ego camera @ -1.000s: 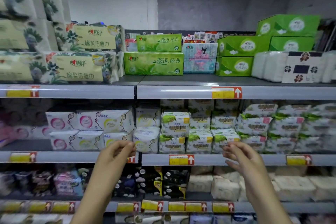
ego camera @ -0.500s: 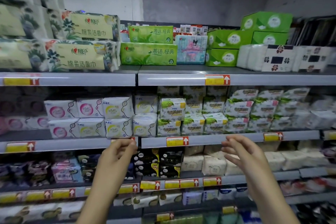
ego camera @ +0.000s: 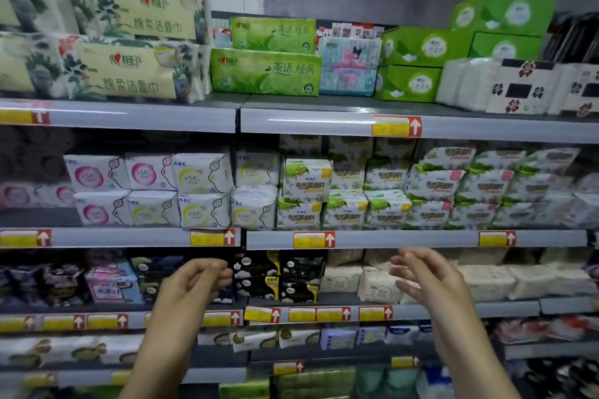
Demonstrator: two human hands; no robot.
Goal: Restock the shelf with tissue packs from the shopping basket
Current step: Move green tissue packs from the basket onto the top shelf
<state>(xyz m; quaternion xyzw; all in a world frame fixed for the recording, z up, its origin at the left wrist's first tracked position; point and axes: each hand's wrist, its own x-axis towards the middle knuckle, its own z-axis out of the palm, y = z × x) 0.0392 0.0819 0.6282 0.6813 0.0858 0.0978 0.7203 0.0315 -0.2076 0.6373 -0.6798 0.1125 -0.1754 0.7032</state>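
Observation:
Both my hands are raised in front of the shelving and hold nothing. My left hand [ego camera: 191, 283] has loosely curled fingers and hovers before the third shelf's dark packs. My right hand [ego camera: 424, 278] has spread, relaxed fingers in front of the beige tissue packs [ego camera: 376, 283] on that shelf. On the top shelf [ego camera: 324, 121] lie green tissue packs [ego camera: 265, 73], floral cream packs [ego camera: 129, 71] and green boxes [ego camera: 411, 65]. The shopping basket is out of view.
The second shelf [ego camera: 405, 240] carries white and green pad packs [ego camera: 304, 191]. Black packs [ego camera: 285, 278] sit between my hands on the third shelf. Lower shelves hold more packs. White flower-print packs [ego camera: 515, 87] stand at the top right.
The view has tilted downward, so the shelves have risen in the frame. Both hands have dropped from the second shelf's edge to the third shelf's level, still empty.

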